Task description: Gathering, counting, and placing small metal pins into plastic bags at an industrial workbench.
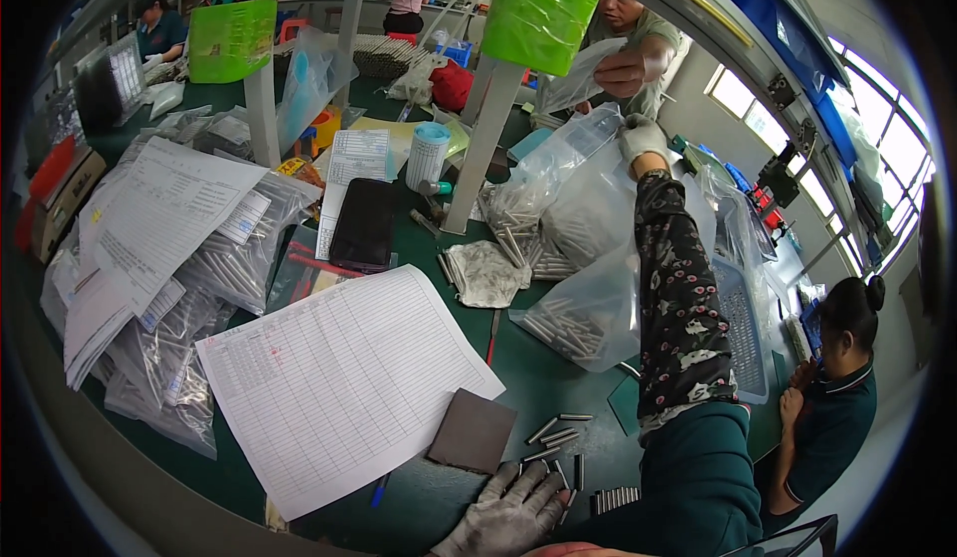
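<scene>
My left hand (pixel 506 513), in a grey-stained glove, lies palm down on the green table with its fingers spread. Its fingertips are beside several loose metal pins (pixel 560 436), and a brown square block (pixel 473 430) is just beyond. My right arm, in a dark flowered sleeve, stretches far forward. At its end my gloved right hand (pixel 643 140) is closed at the top of a clear plastic bag (pixel 586 138); its fingertips are partly hidden. More clear bags of metal pins (pixel 575 320) stand below that arm. A short row of pins (pixel 615 499) lies right of my left hand.
A ruled paper sheet (pixel 349 377), a black phone (pixel 363 223) and a stained cloth (pixel 485 275) lie on the table. Bagged parts under papers (pixel 164 218) fill the left. Across the table a person (pixel 638 58) holds clear plastic; another sits right. A metal post (pixel 483 148) rises mid-table.
</scene>
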Demonstrator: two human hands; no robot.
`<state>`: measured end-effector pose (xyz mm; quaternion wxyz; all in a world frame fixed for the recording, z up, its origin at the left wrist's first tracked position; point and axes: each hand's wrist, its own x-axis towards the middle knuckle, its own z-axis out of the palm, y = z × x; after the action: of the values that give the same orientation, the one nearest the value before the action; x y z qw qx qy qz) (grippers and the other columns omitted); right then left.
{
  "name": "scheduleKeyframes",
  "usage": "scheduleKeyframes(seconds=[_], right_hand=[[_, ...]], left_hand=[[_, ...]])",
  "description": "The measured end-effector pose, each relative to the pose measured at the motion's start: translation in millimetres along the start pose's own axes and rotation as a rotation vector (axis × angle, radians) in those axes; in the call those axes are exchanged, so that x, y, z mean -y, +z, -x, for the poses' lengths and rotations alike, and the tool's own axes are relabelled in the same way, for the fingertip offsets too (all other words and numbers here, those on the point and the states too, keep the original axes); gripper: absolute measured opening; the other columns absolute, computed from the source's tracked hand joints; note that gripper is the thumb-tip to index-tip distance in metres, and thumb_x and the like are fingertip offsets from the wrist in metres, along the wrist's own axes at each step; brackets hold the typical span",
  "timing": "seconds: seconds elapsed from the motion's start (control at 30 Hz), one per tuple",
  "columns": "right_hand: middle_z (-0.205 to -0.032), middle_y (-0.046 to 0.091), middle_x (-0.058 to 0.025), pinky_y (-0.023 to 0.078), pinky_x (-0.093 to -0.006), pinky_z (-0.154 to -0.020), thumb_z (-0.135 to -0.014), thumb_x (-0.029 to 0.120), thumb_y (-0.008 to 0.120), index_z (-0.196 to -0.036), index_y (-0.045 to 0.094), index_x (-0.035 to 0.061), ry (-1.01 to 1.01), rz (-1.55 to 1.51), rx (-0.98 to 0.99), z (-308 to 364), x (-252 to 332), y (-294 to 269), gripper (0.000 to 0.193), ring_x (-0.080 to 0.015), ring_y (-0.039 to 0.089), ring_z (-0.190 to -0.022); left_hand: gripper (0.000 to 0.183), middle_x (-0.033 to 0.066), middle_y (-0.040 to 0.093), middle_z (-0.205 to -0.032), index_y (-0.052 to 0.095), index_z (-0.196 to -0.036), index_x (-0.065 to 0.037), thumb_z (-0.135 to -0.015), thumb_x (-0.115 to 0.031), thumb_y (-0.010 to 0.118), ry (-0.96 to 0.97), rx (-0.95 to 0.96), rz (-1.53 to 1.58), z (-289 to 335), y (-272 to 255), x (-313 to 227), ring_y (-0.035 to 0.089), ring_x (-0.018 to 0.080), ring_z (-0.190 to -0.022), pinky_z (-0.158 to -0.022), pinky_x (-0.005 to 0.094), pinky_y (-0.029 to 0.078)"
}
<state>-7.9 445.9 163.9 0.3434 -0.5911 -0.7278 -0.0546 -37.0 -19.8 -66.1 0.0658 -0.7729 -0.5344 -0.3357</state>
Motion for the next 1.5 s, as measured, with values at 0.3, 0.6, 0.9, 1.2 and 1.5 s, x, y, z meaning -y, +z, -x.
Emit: scheduleKeyframes(seconds=[0.3, 0.6, 0.9, 1.2, 1.5], right_hand=[[-0.110, 0.063, -0.0142, 0.047, -0.0373, -0.085, -0.085, 0.036, 0.049, -0.109, 0.065, 0.0121, -0.295, 0.428, 0.418, -38.5, -46.1, 22.4, 0.038, -0.0319, 0.060, -0.101], [-0.107, 0.063, -0.0176, 0.048, -0.0370, -0.081, -0.084, 0.027, 0.050, -0.108, 0.064, 0.0079, -0.295, 0.371, 0.423, -3.0, -6.2, -2.2, 0.034, -0.0305, 0.062, -0.095], [-0.110, 0.064, -0.0104, 0.039, -0.0349, -0.093, -0.082, 0.027, 0.059, -0.122, 0.055, 0.0171, -0.138, 0.069, 0.631, 9.6, 4.0, 10.4, 0.041, -0.0270, 0.058, -0.107], [-0.144, 0.031, -0.0113, 0.040, -0.0424, -0.099, -0.082, 0.030, 0.056, -0.132, 0.045, 0.0306, -0.442, 0.481, 0.415, 21.3, 43.9, 0.0, 0.051, -0.0318, 0.037, -0.129], [-0.102, 0.065, -0.0144, 0.047, -0.0366, -0.086, -0.080, 0.033, 0.058, -0.108, 0.065, 0.0163, -0.358, 0.128, 0.322, 24.9, 25.0, 10.9, 0.033, -0.0307, 0.061, -0.099]], left_hand=[[0.026, 0.0053, 0.063, -0.104, 0.066, -0.096, -0.014, -0.077, -0.026, 0.053, -0.110, -0.034, 0.134, 0.4, 1.1, -4.1, 0.052, 0.0258, -0.111, -0.097, 0.0493, 0.037], [0.027, 0.0081, 0.061, -0.106, 0.065, -0.097, -0.011, -0.076, -0.024, 0.053, -0.053, 0.028, 0.140, -14.5, -34.3, 1.1, 0.052, 0.0255, -0.111, -0.097, 0.0469, 0.037], [0.028, 0.0076, 0.061, -0.106, 0.064, -0.098, -0.011, -0.076, -0.023, 0.053, -0.035, 0.031, 0.122, -16.8, -41.1, 3.3, 0.053, 0.0251, -0.110, -0.096, 0.0457, 0.037], [0.028, 0.0049, 0.061, -0.106, 0.063, -0.100, -0.012, -0.078, -0.024, 0.050, -0.102, 0.026, 0.145, 1.6, -12.7, -4.9, 0.051, 0.0247, -0.113, -0.100, 0.0470, 0.034], [0.033, 0.0056, 0.059, -0.111, 0.060, -0.108, -0.013, -0.080, -0.026, 0.048, -0.235, 0.103, 0.548, -2.6, -23.7, -4.1, 0.048, 0.0243, -0.117, -0.105, 0.0474, 0.029]])
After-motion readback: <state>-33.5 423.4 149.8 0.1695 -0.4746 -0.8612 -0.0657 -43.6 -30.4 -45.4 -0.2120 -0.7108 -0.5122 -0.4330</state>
